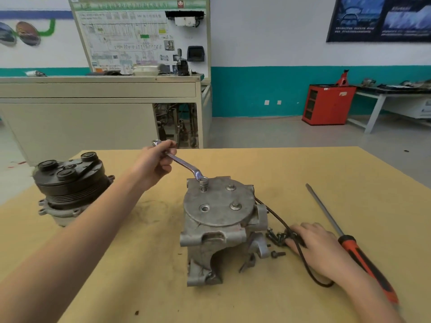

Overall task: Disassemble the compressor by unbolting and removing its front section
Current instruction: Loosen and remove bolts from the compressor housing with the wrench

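right hand (314,247) rests flat, fingers (300,229) straight, by bolts (276,238); left hand (155,164) grips wrench (185,164) on compressor (219,220).

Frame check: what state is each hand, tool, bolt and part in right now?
Rear-left bolt: looks partly backed out.
Wrench: ring end on that bolt.
Left hand: grips the handle end.
Right-side bolts: both seated.
Front-left hole: empty.
Right hand: flat on the table, beside loose bolts.
Screwdriver: lying on the table, untouched.
Pulley section: standing apart at the left.
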`<act>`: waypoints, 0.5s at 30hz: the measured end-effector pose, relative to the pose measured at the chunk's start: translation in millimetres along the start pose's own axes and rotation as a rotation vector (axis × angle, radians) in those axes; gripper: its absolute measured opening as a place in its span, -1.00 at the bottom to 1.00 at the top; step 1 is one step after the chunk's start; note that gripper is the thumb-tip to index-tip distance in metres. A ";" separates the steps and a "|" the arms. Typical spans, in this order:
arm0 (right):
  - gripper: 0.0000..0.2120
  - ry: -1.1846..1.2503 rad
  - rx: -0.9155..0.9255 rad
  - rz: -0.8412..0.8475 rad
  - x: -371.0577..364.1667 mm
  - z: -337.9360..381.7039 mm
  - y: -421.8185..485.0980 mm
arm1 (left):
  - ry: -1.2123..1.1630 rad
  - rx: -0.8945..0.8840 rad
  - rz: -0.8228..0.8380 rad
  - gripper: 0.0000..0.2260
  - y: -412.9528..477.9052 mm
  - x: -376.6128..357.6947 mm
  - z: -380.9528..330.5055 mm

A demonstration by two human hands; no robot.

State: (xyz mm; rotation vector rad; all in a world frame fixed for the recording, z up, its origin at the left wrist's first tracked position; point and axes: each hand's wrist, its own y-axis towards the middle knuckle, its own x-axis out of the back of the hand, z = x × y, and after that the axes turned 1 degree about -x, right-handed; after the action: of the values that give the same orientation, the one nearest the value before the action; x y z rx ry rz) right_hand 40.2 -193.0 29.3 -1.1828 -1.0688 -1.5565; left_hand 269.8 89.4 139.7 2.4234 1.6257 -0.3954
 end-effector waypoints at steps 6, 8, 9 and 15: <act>-0.67 -0.020 -0.025 0.014 2.1 3.9 -0.5 | -0.316 -0.074 -0.012 -0.91 -66.4 22.5 -2.6; -0.69 -0.031 -0.035 0.016 3.1 4.9 -0.9 | -0.319 -0.099 0.046 -0.93 -80.4 20.6 -5.3; -0.69 -0.029 -0.039 0.016 3.4 5.3 -1.0 | -0.315 -0.116 0.077 -0.91 -86.0 19.9 -6.0; -0.66 -0.025 -0.064 -0.011 3.8 6.9 -2.1 | -0.284 -0.218 0.105 -0.75 -108.3 19.1 3.9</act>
State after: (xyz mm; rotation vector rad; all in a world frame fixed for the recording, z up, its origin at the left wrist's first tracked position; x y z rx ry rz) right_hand 39.1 -186.4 33.9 -1.2445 -1.0496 -1.5989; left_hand 175.9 145.7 128.2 2.1673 1.3414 -0.4910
